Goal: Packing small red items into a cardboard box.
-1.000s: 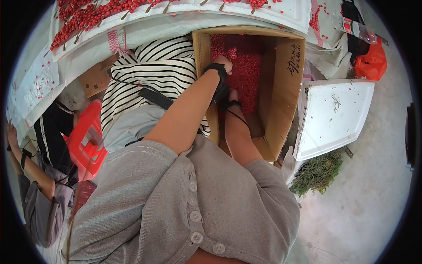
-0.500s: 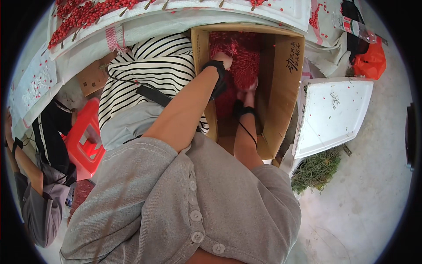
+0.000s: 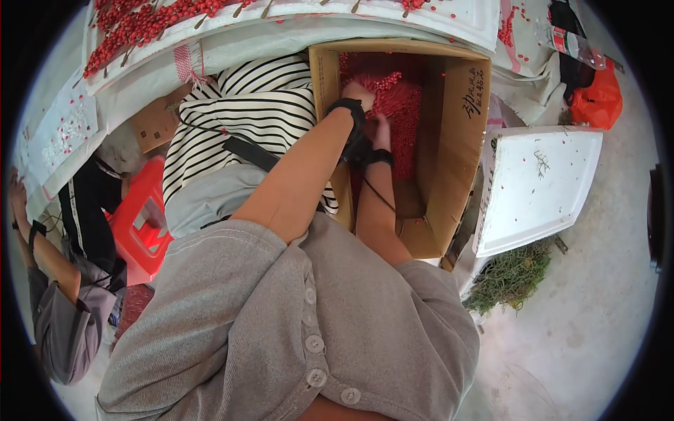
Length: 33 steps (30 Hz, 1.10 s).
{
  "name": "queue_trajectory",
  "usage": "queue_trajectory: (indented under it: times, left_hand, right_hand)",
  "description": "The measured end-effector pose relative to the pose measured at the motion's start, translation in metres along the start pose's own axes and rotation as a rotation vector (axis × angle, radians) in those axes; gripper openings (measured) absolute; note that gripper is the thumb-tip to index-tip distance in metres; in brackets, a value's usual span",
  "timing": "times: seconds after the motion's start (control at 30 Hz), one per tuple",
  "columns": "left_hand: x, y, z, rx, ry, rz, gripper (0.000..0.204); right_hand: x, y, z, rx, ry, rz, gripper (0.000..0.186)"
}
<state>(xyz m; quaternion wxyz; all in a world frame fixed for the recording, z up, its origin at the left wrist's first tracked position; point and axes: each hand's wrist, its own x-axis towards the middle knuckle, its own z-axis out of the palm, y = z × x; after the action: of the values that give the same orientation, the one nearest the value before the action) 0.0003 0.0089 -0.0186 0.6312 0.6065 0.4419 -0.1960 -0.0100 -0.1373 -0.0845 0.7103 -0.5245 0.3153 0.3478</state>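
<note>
Both my hands are down inside a tall, open cardboard box (image 3: 455, 140). A bunch of red berry sprays (image 3: 394, 100), berries at its upper end, lies across the box's upper part. My left hand (image 3: 358, 95) is closed at the bunch's left side, its fingers partly hidden. Just below and to the right, my right hand (image 3: 382, 133) is held up against the bunch's lower side; its fingers are mostly hidden. More red berries (image 3: 404, 151) lie deeper in the box. Black bands circle both my wrists.
A white foam tray (image 3: 281, 29) of red berry stems runs along the far side. To the right are a white foam lid (image 3: 537, 193), green stems (image 3: 516, 277), a plastic bottle (image 3: 577, 48) and an orange bag (image 3: 598, 98). Left are a red stool (image 3: 137, 224) and another person's arm (image 3: 53, 259).
My right hand has moved up and left, closer to my left hand. The bunch has shifted from hanging lengthwise to lying more crosswise. My left hand has barely moved.
</note>
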Motion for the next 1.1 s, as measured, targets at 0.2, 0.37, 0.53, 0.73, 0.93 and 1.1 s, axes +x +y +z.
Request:
queue_trajectory:
  times: [0.2,0.37,0.53,0.73,0.93,1.1]
  left_hand:
    - [-0.005,0.007,-0.002,-0.194,0.035,0.031,0.013]
    - [-0.016,0.015,-0.004,-0.417,-0.013,-0.076,0.012]
    - [-0.023,0.02,-0.009,-0.371,-0.046,-0.089,0.016]
    - [-0.022,0.02,-0.009,-0.435,-0.081,-0.148,0.012]
    - [-0.018,0.02,-0.007,-0.531,-0.015,-0.126,0.016]
    - [-0.023,0.021,-0.006,-0.558,0.026,-0.12,0.031]
  right_hand:
    - [-0.045,-0.061,0.019,-0.298,-0.07,-0.605,0.049]
    - [-0.029,0.012,-0.075,-0.054,0.425,-0.338,0.05]
    - [0.032,0.104,-0.192,-0.678,0.436,0.026,0.04]
    - [0.039,0.06,-0.094,0.166,0.129,0.202,0.049]
    - [-0.059,-0.089,0.061,-0.549,0.108,-0.973,0.059]
    - [-0.09,-0.097,0.044,-1.212,0.179,-1.057,0.059]
